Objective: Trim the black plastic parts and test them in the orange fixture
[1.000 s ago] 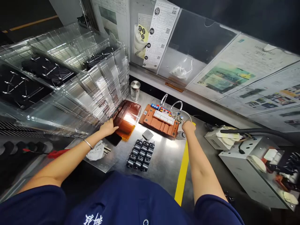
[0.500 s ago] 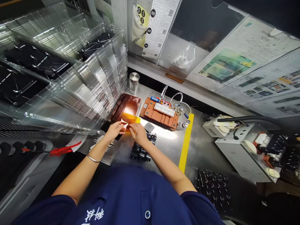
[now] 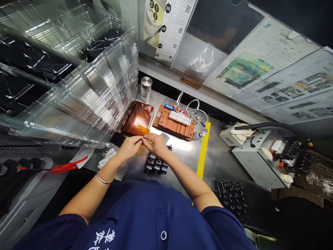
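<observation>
My left hand (image 3: 130, 147) and my right hand (image 3: 155, 143) meet at the fingertips over the near edge of a reddish-brown tray (image 3: 136, 116). Both pinch a thin amber film (image 3: 143, 130), part of which shows beyond the fingers; the rest is covered by the hands. Below my right hand lie black ribbed parts (image 3: 156, 164) on the metal table. A grey flat piece (image 3: 164, 138) rests just beyond the right wrist. An orange-brown fixture (image 3: 174, 123) with a white perforated strip stands behind it, to the right.
Stacked clear plastic trays (image 3: 85, 93) rise at the left. A lidded glass jar (image 3: 146, 89) stands at the back. Yellow tape (image 3: 203, 152) runs along the table, with a grey machine (image 3: 260, 156) and black parts (image 3: 231, 199) farther right. Red-handled pliers (image 3: 69, 166) lie left.
My hands have come together, fingertips now touching, and less of the amber film shows. The whole view has shifted slightly.
</observation>
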### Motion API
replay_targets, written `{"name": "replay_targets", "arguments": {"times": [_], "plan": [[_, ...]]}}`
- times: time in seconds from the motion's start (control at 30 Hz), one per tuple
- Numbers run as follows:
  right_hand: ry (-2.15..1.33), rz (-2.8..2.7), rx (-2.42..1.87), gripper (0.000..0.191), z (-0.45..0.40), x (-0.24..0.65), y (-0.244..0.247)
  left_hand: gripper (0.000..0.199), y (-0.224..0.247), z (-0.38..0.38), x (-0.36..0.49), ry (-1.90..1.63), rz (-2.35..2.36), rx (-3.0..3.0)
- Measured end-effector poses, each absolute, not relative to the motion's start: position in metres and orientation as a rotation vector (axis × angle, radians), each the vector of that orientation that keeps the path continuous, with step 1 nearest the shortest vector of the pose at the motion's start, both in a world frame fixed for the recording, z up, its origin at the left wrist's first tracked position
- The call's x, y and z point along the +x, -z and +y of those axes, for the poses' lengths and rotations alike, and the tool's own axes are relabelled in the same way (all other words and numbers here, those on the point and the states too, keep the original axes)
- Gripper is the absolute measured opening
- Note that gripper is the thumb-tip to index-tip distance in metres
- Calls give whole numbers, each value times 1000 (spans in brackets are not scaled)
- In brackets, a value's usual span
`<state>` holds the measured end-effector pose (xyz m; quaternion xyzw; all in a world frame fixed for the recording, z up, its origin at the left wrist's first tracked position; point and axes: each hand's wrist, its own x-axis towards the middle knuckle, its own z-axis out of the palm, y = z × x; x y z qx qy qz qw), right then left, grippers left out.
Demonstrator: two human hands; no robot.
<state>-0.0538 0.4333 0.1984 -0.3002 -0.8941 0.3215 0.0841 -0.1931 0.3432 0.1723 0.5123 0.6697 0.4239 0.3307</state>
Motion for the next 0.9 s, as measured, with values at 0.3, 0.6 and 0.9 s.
{"name": "replay_targets", "arguments": {"times": [0.3, 0.6, 0.9], "plan": [[-1503, -2497, -904, 19, 450, -44, -217, 27, -181, 344, -201, -981, 1625, 1628], [-1830, -1862, -1401, 10, 494, -14, -199, 26, -160, 347, -223, -1149, 1687, 805], [-1319, -1593, -1613, 29, 509, 81, -192, 32, -140, 366, -217, -1172, 1746, 444]]}}
